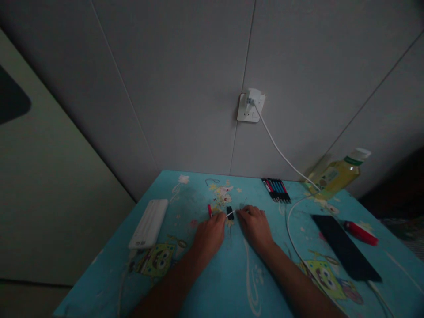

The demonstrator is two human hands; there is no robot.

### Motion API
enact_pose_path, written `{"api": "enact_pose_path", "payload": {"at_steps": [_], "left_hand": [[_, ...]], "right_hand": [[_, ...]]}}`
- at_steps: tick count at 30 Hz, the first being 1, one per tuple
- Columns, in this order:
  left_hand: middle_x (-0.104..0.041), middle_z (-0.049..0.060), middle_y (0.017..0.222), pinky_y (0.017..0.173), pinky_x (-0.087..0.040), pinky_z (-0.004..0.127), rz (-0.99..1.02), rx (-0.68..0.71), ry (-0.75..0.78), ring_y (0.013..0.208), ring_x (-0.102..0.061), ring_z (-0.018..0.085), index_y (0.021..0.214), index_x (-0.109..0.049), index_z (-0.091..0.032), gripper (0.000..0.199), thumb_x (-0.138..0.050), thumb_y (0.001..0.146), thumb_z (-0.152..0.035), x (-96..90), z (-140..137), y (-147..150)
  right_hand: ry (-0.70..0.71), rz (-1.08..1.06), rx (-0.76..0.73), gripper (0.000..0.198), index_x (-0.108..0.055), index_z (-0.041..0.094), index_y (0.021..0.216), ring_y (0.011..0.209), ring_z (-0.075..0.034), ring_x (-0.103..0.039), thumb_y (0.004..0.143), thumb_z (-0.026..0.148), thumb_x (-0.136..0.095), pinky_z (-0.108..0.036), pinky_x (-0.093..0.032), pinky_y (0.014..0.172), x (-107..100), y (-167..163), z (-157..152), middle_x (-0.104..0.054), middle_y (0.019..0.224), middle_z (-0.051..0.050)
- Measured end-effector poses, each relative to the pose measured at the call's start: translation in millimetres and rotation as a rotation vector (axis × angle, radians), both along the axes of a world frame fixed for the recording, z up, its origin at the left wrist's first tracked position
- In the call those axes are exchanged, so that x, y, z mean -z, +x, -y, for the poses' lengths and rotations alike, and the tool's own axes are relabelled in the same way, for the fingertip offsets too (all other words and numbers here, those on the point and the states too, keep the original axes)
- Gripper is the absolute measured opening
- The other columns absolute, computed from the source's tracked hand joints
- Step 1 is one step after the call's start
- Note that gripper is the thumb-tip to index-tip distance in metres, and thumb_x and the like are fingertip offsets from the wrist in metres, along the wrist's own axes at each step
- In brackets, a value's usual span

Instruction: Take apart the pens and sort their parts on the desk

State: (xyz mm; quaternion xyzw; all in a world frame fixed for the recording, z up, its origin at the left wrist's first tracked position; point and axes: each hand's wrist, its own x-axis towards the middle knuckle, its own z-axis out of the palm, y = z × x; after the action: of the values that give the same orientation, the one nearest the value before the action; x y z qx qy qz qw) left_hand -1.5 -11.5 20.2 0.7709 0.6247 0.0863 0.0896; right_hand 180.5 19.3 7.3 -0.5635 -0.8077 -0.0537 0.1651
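My left hand (210, 233) is closed in a pinch near the middle of the table, and a thin white stick (231, 213) runs from its fingertips toward my right hand. A short red piece, perhaps part of a pen (210, 209), shows just beyond the left knuckles; I cannot tell whether the hand touches it. Between the hands lie small black pieces (230, 215) on the tablecloth, partly crossed by the stick. My right hand (255, 224) rests on the table with fingers bent together at the stick's far end; what they pinch is too small to make out.
Several pens (277, 191) lie in a row at the back right. A yellow liquid bottle (341, 176) stands behind a black slab-like device (344, 247) and a red object (361, 233). A white power bank (149, 224) lies left. A white cable (276, 148) hangs from the wall socket (247, 114).
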Motion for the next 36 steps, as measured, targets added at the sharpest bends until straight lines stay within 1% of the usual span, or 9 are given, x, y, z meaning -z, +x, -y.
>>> {"api": "enact_pose_path", "payload": {"at_steps": [6,12,18,23,29,36], "left_hand": [[-0.067,0.007,0.102,0.074,-0.046,0.028,-0.007,0.013,0.008,0.090,-0.067,0.022,0.108,-0.053,-0.023,0.024,-0.030,0.101,-0.021,-1.0,0.6,1.2],[-0.067,0.006,0.100,0.073,-0.046,0.028,-0.002,0.010,0.030,0.087,-0.068,0.021,0.108,-0.054,-0.023,0.026,-0.028,0.102,-0.022,-0.5,0.7,-1.5],[-0.068,0.006,0.101,0.074,-0.046,0.027,0.017,-0.012,0.019,0.088,-0.067,0.020,0.106,-0.055,-0.022,0.026,-0.029,0.101,-0.023,-0.3,0.7,-3.0],[-0.068,0.006,0.102,0.074,-0.045,0.026,0.021,-0.004,0.014,0.090,-0.067,0.020,0.106,-0.055,-0.023,0.026,-0.029,0.102,-0.023,-0.2,0.0,-3.2],[-0.068,0.006,0.103,0.076,-0.045,0.026,0.017,-0.002,-0.011,0.091,-0.067,0.020,0.107,-0.056,-0.022,0.027,-0.029,0.101,-0.023,-3.5,0.8,-2.4],[-0.068,0.006,0.100,0.075,-0.045,0.026,0.042,0.017,0.012,0.089,-0.067,0.020,0.106,-0.056,-0.022,0.026,-0.030,0.101,-0.023,-2.1,1.1,-2.8]], "right_hand": [[0.002,0.016,0.036,0.021,-0.070,0.025,0.104,0.092,-0.022,-0.055,0.098,0.026,-0.050,-0.034,-0.036,0.080,-4.1,-0.3,-1.2,-0.065,0.099,-0.008],[0.032,-0.004,0.095,0.023,-0.068,0.024,0.111,0.093,-0.022,-0.056,0.097,0.023,-0.050,-0.034,-0.036,0.081,-6.7,9.6,8.9,-0.066,0.101,-0.008],[-0.003,-0.001,0.117,0.021,-0.069,0.023,0.107,0.091,-0.022,-0.061,0.096,0.021,-0.051,-0.032,-0.037,0.080,-5.7,29.7,26.6,-0.068,0.095,-0.008],[-0.042,0.014,0.151,0.020,-0.069,0.024,0.105,0.088,-0.023,-0.063,0.096,0.021,-0.051,-0.032,-0.038,0.076,-4.4,33.0,27.8,-0.069,0.094,-0.008],[-0.082,0.006,0.142,0.017,-0.070,0.023,0.099,0.084,-0.021,-0.065,0.094,0.021,-0.053,-0.031,-0.039,0.075,-4.0,27.3,27.8,-0.070,0.092,-0.008],[-0.103,-0.011,0.082,0.019,-0.069,0.024,0.103,0.085,-0.020,-0.065,0.095,0.021,-0.052,-0.030,-0.040,0.078,-5.2,21.5,30.7,-0.071,0.095,-0.006]]}}
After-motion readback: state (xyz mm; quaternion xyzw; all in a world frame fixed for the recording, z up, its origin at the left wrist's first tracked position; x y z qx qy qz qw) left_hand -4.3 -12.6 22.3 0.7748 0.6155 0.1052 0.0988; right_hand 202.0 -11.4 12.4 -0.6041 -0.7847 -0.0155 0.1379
